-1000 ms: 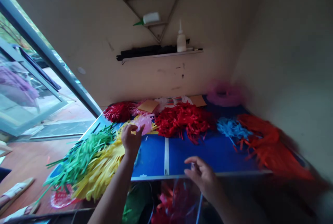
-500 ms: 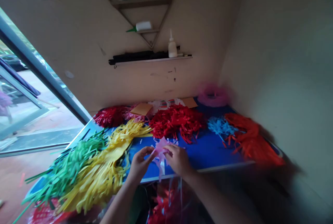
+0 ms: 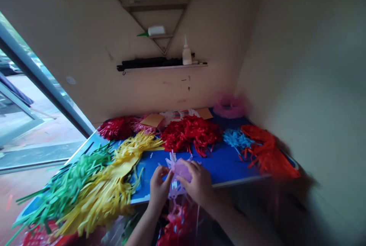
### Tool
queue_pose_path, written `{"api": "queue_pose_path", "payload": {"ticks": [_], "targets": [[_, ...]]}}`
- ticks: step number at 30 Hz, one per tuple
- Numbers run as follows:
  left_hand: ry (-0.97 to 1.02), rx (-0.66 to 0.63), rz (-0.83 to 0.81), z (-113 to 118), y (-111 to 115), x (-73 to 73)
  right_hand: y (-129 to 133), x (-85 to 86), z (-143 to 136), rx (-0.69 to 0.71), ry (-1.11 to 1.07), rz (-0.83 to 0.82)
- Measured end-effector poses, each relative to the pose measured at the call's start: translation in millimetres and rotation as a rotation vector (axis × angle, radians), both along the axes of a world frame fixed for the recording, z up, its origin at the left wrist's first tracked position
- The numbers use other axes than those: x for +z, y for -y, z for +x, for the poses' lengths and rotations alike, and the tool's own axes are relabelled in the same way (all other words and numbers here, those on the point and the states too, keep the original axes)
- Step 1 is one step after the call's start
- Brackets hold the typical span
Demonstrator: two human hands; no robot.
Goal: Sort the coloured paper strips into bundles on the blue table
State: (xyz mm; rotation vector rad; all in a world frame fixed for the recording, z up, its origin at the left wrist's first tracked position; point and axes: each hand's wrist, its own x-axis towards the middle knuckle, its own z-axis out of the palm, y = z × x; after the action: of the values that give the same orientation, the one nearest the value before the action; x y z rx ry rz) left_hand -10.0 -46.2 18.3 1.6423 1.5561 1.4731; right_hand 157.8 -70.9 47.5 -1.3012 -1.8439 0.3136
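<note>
Pale purple fringed paper [image 3: 183,170] is between my two hands, over the front edge of the blue table [image 3: 228,162]. My left hand [image 3: 160,183] pinches its left side between thumb and fingers. On the right side, my right hand [image 3: 197,181] grips the same paper with bent fingers. Thin purple strips stick up above my fingers and hang below them. Under the table edge, red and pink strips [image 3: 178,223] hang in shadow. Behind the hands lies a heap of red fringed paper [image 3: 191,133].
Yellow [image 3: 114,177] and green fringes [image 3: 77,177] spread over the left side. Blue strips [image 3: 237,138] and orange-red fringe [image 3: 271,154] lie right, a pink ring [image 3: 229,108] behind. A wall shelf [image 3: 166,66] holds a white bottle [image 3: 187,53].
The purple paper is turned and spread differently, with a rounder part in my right hand. Both hands have moved slightly right and down. The view has shifted a little.
</note>
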Motion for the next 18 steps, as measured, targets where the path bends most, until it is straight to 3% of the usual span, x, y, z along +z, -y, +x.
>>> {"api": "queue_pose_path", "payload": {"ticks": [4,10,15,16,18], "targets": [[-0.163,-0.037,0.053,12.1,5.5,0.1,-26.6,-1.1,7.3,-0.047,0.174,-0.082],[-0.413,-0.133,0.047,21.8,2.4,-8.1,-42.0,2.7,43.1,0.050,0.130,-0.131],[-0.553,-0.154,0.013,30.3,-10.9,-6.3,-23.3,10.9,61.2,-0.191,0.018,-0.044],[-0.572,-0.140,0.004,31.4,-13.0,-4.8,-15.2,8.7,58.1,-0.172,-0.015,-0.024],[-0.610,-0.120,-0.005,32.1,-14.7,-0.2,-1.2,-0.4,44.0,0.004,-0.032,-0.077]]}}
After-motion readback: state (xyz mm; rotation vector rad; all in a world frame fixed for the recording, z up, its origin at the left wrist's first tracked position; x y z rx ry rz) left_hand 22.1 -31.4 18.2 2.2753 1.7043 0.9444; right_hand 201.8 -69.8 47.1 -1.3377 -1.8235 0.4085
